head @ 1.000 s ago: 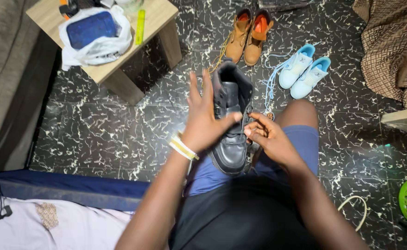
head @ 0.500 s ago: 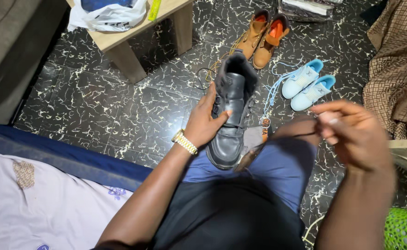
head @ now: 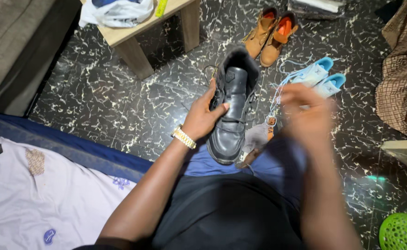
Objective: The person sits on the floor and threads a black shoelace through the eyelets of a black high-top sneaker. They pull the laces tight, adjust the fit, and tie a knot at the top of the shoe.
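I see my left hand [head: 203, 118] gripping the side of a black shoe [head: 233, 109] that rests toe-down on my lap, its opening pointing away from me; my right hand [head: 305, 115] hangs blurred just right of it, and I cannot tell what it holds; on the dark marbled floor [head: 120, 102] beyond stand tan boots [head: 270, 34] and, to their right, pale blue sneakers [head: 319, 76]; a wooden table [head: 134, 37] fills the upper left.

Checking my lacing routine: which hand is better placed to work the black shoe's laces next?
Probably the right hand: it hovers free beside the black shoe, though blurred. The left hand is gripping the shoe's side, steadying it on the lap.
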